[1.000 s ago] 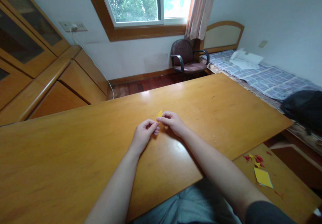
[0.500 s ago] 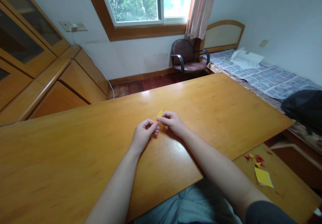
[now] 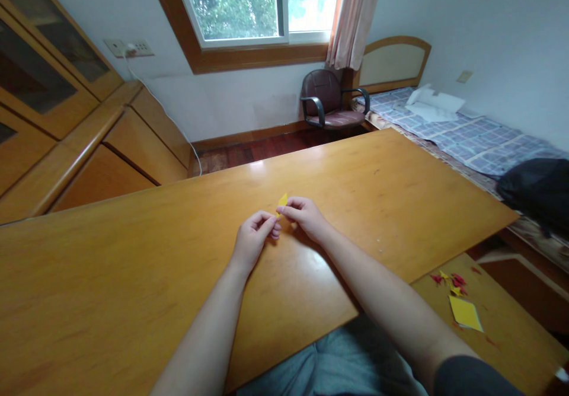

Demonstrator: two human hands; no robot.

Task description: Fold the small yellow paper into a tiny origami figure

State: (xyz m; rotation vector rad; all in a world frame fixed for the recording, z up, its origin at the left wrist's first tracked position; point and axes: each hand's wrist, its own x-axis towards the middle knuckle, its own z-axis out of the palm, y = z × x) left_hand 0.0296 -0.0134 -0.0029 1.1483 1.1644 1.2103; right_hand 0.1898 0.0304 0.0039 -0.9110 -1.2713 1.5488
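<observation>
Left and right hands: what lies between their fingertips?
The head view shows a small yellow paper, pinched by the right hand, the left hand at its lower end.

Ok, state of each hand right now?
Right hand: closed, pinching the yellow paper.
Left hand: closed at the paper's lower end; grip unclear.

The left forearm (image 3: 208, 325) slants forward and to the right, the right forearm (image 3: 377, 283) forward and to the left, both bare. The left hand (image 3: 254, 235) and right hand (image 3: 306, 218) nearly meet at the fingertips (image 3: 276, 230), each curled in a pinch, the right slightly farther out
</observation>
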